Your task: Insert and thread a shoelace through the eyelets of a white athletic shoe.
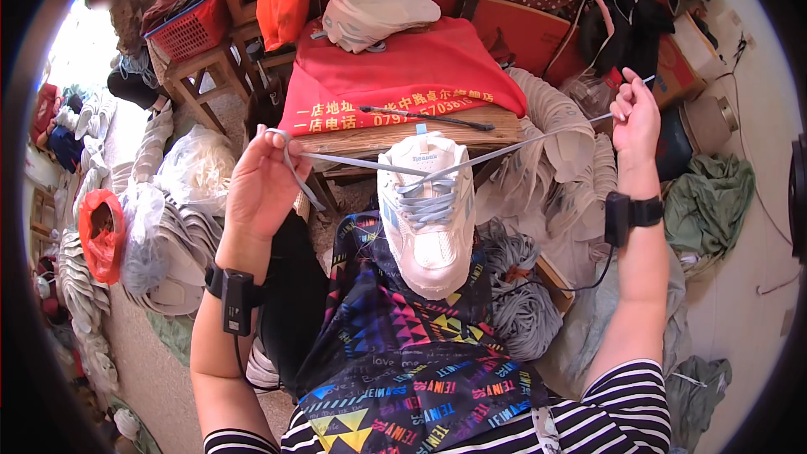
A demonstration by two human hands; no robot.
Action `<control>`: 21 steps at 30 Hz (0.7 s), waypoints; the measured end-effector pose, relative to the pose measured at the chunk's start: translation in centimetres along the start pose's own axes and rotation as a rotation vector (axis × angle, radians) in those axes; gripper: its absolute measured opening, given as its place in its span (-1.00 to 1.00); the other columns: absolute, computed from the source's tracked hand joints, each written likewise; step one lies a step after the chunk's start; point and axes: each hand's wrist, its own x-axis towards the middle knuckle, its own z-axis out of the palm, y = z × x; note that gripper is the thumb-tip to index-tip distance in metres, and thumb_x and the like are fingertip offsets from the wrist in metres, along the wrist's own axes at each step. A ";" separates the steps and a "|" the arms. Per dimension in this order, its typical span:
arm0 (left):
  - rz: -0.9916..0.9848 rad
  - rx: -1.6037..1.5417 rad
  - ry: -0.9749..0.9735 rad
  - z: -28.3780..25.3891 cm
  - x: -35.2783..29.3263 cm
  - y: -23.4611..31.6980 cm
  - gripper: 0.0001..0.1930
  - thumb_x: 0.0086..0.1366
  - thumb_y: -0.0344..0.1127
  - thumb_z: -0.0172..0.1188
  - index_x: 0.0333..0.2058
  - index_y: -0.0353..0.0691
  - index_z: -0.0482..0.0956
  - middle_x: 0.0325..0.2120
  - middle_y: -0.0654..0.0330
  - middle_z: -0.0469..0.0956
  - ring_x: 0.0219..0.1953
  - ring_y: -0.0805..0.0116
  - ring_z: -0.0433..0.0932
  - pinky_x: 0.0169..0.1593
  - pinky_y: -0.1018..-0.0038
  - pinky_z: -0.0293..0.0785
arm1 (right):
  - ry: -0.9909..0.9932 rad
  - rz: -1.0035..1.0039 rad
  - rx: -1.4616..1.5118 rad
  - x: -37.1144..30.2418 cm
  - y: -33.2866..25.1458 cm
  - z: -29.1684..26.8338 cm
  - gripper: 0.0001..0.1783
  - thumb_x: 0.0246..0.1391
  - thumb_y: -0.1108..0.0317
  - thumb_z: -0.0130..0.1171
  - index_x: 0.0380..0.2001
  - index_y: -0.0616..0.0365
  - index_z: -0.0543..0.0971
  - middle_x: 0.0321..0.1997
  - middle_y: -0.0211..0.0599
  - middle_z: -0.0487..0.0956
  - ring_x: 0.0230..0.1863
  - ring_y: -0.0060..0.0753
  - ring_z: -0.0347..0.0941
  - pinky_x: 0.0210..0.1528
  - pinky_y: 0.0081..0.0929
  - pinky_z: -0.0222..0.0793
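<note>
A white shoe upper point(427, 223) with blue-grey laces rests on my lap, its toe toward me. The shoelace point(433, 202) is threaded across its front, and the two ends cross over the tongue. My left hand point(259, 172) pinches one end, whose loose tail hangs below the fingers. Up and to the right, my right hand point(635, 113) grips the other end, with a tip sticking out past the fingers. Both ends look stretched taut. A thin dark rod-like tool point(427, 118) lies on the wooden bench beyond the shoe.
Another white shoe upper point(378, 13) sits on a red cloth point(403, 76) over the wooden bench point(353, 143). A bundle of grey laces point(525, 303) lies right of my lap. Stacked uppers point(181, 244) and a red bag point(101, 235) stand left. At the far left is another person point(139, 8).
</note>
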 end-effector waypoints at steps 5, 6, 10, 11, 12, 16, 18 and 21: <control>0.143 -0.310 0.132 -0.8 -1.2 3.4 -0.75 0.50 -0.25 -0.15 -0.33 -0.21 0.42 -0.60 0.36 0.28 -0.50 0.46 0.29 -0.09 0.42 0.34 | -0.135 -0.026 -0.453 -4.2 3.1 1.8 -0.72 0.37 0.26 -0.05 -0.15 0.20 0.58 -0.58 -0.59 0.38 -0.64 -0.80 0.15 -0.61 -0.74 0.06; 0.114 -0.414 0.084 -1.9 -1.6 4.7 -0.73 0.52 -0.23 -0.21 -0.31 -0.22 0.40 -0.63 0.37 0.20 -0.56 0.47 0.21 -0.16 0.45 0.31 | -0.173 0.012 -0.523 -5.6 4.4 2.8 -0.72 0.38 0.25 -0.06 -0.17 0.19 0.57 -0.59 -0.60 0.37 -0.62 -0.79 0.17 -0.58 -0.74 0.09; 0.112 -0.323 0.333 -3.1 -2.7 6.4 -0.64 0.54 -0.17 -0.30 -0.21 -0.31 0.42 -0.64 0.37 0.14 -0.58 0.50 0.12 -0.27 0.48 0.22 | -0.542 0.328 -0.560 -12.0 9.1 4.9 -0.73 0.40 0.24 -0.09 -0.24 0.17 0.53 -0.59 -0.58 0.37 -0.54 -0.75 0.26 -0.45 -0.73 0.17; 0.132 -0.234 0.395 -3.0 -2.7 6.5 -0.59 0.54 -0.13 -0.31 -0.09 -0.36 0.43 -0.59 0.35 0.26 -0.55 0.51 0.20 -0.25 0.48 0.24 | -0.567 0.324 -0.595 -13.2 9.6 5.5 -0.73 0.39 0.25 -0.07 -0.25 0.20 0.53 -0.56 -0.52 0.40 -0.50 -0.70 0.30 -0.40 -0.70 0.22; 0.133 -0.233 0.395 -2.8 -2.6 6.5 -0.59 0.54 -0.13 -0.31 -0.09 -0.36 0.43 -0.59 0.35 0.26 -0.55 0.51 0.20 -0.25 0.48 0.24 | -0.591 0.321 -0.629 -14.3 10.2 6.0 -0.73 0.38 0.26 -0.05 -0.26 0.22 0.53 -0.53 -0.46 0.43 -0.47 -0.66 0.34 -0.35 -0.66 0.27; 0.191 -0.043 0.622 -1.1 -1.5 4.4 -0.62 0.51 -0.17 -0.18 0.00 -0.39 0.41 -0.47 0.31 0.41 -0.49 0.52 0.30 -0.29 0.53 0.29 | -0.585 0.012 -0.763 -15.7 11.0 5.9 -0.78 0.28 0.31 0.06 -0.31 0.27 0.54 -0.36 -0.26 0.52 -0.31 -0.45 0.45 -0.19 -0.47 0.37; 0.146 0.242 0.470 -0.1 -1.9 2.5 -0.73 0.46 -0.28 -0.04 -0.04 -0.36 0.46 -0.46 0.33 0.43 -0.51 0.59 0.29 -0.42 0.65 0.25 | -0.647 0.094 -0.756 -15.7 10.9 6.0 -0.77 0.25 0.31 0.07 -0.37 0.27 0.54 -0.38 -0.27 0.53 -0.32 -0.45 0.46 -0.20 -0.48 0.36; 0.027 0.628 0.339 2.6 -1.7 -2.3 -0.76 0.47 -0.32 -0.06 -0.05 -0.33 0.49 -0.46 0.35 0.44 -0.55 0.64 0.25 -0.47 0.70 0.20 | -0.739 0.228 -0.778 -15.6 9.9 6.2 -0.76 0.22 0.32 0.05 -0.45 0.26 0.54 -0.42 -0.37 0.52 -0.31 -0.53 0.42 -0.19 -0.55 0.32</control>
